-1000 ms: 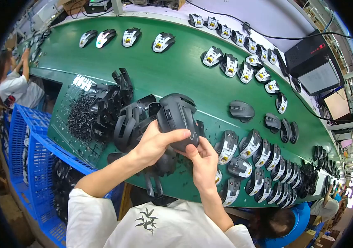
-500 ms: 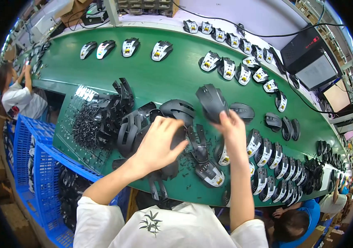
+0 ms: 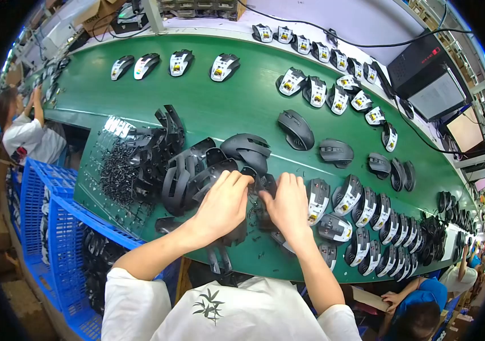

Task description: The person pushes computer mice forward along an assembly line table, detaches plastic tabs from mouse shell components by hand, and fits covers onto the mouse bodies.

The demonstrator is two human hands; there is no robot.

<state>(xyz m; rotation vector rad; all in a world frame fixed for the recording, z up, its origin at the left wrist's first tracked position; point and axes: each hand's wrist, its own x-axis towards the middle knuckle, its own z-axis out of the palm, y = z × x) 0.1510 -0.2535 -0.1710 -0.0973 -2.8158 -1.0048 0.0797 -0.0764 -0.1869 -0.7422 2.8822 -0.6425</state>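
Note:
My left hand (image 3: pixel 224 200) is closed, its fingertips curled at a black plastic mouse part (image 3: pixel 262 183) in the middle of the bench. From the other side my right hand (image 3: pixel 286 206) grips the same dark part, its thumb pressed inward; much of the piece is hidden. Just behind my hands lies a black mouse shell (image 3: pixel 246 150), with more black shells (image 3: pixel 179 184) piled to the left. A black mouse (image 3: pixel 296 131) sits on the green bench beyond my right hand, and another mouse (image 3: pixel 336 153) is to its right.
White-and-black mouse bodies stand in rows at the right (image 3: pixel 363 247) and the back (image 3: pixel 316 91). Small black pieces (image 3: pixel 118 173) are heaped at the left. Blue crates (image 3: pixel 63 256) stand by the bench's left edge. Co-workers (image 3: pixel 29 133) sit at both sides.
The black mouse has left my right hand and lies on the bench. That hand has come down and left, beside my left hand. Mouse bodies near my right forearm now show in different positions.

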